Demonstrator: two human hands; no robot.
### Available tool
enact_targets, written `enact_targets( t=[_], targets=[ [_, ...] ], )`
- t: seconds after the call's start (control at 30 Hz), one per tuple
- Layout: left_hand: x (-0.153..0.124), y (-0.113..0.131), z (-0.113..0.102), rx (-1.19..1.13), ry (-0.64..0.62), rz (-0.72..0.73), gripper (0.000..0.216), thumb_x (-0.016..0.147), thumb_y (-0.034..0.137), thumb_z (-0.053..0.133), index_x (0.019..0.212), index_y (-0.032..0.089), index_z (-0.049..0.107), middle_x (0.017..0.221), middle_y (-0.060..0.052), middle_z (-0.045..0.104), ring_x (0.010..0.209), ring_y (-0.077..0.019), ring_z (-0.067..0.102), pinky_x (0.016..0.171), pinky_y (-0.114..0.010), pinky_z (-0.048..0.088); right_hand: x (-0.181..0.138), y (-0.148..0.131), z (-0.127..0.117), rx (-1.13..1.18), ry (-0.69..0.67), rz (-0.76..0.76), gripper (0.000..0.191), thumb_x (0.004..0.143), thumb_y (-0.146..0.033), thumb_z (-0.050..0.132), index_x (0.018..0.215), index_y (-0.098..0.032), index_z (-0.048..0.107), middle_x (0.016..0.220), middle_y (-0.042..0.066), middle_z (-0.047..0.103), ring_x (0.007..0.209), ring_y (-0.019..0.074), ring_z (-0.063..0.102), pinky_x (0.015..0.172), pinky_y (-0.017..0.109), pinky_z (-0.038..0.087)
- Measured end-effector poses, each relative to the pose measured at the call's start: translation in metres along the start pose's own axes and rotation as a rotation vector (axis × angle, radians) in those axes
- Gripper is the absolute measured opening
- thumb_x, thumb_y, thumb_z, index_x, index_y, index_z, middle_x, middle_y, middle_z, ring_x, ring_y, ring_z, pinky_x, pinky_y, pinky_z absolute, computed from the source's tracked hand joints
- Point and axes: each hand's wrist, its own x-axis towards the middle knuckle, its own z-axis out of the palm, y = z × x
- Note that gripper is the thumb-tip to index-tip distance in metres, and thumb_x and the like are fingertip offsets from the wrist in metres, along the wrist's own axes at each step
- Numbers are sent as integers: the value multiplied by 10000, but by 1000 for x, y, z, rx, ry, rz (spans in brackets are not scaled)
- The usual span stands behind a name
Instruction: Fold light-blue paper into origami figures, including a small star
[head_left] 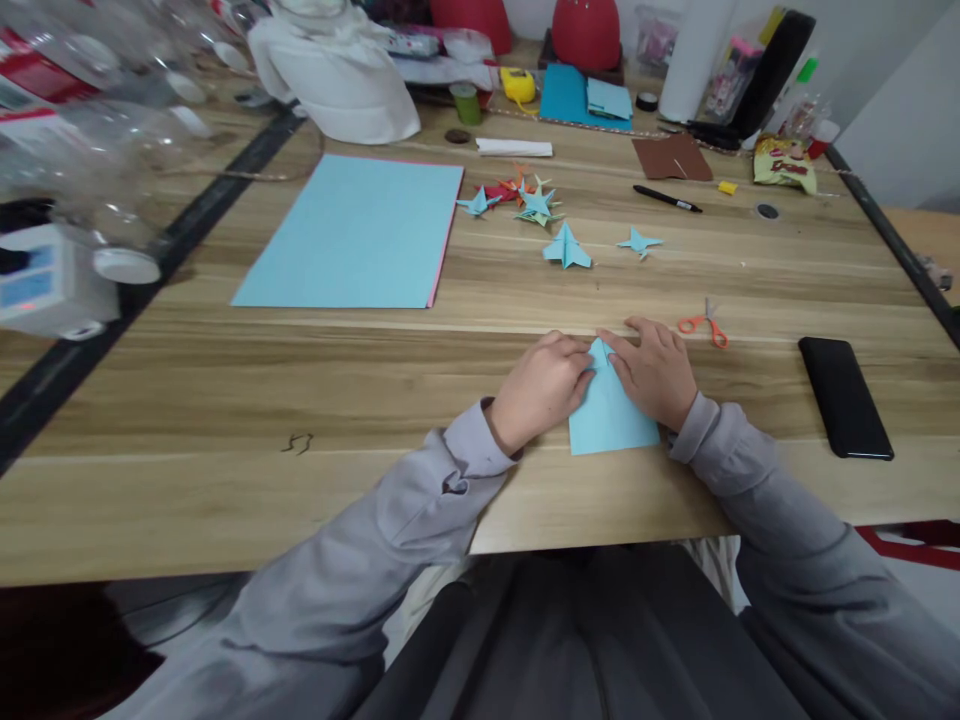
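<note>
A light blue sheet of paper (613, 415) lies near the table's front edge, its far end folded to a point. My left hand (546, 385) is closed at the paper's upper left edge, fingers curled and thumb against the fold. On the other side, my right hand (654, 368) grips the upper right edge, with thumb and forefinger at the folded tip. Both hands cover parts of the side edges. Just past my right hand lie small orange-handled scissors (705, 324). Farther away rest a folded blue paper plane (568, 247) and a smaller blue folded figure (639, 242).
A stack of large blue sheets (360, 235) lies at the left. Behind the plane are several colourful folded papers (536, 203). A black phone (846, 398) is at the right, a pen (667, 198) farther back. Plastic bottles (127, 190) crowd the far left.
</note>
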Motion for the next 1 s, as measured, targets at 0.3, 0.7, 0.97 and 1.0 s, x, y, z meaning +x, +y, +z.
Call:
enact_targets(
  t=[0.3,0.7,0.97,1.0],
  targets=[
    [0,2,0,51,-64,63,236,890,100,492,826,116,719,888,-129,712,842,-213,612,853,-403,507,1,-3,0,27,-1,52,424,992,-353,416,1386,-306,565,1384,121,542,1229,286,479,1012,424,331],
    [4,-6,0,-33,-50,119,221,917,126,475,907,133,695,1180,-143,697,1072,-245,611,964,-426,514,-2,-2,4,28,31,14,458,987,-349,402,1407,-226,535,1380,153,550,1241,299,471,1016,427,335],
    [1,-16,1,-79,-76,158,314,920,117,475,1075,178,740,1282,-124,662,1129,-241,589,992,-436,504,-3,-2,2,44,17,10,440,992,-365,405,1388,-255,563,1399,148,533,1257,301,463,1025,443,333],
    [1,-17,1,-84,-78,164,314,919,115,475,1069,174,745,1286,-125,661,1132,-243,588,992,-435,506,-3,-2,2,47,17,11,434,992,-358,405,1381,-256,571,1399,147,532,1258,301,462,1026,445,332]
  ],
)
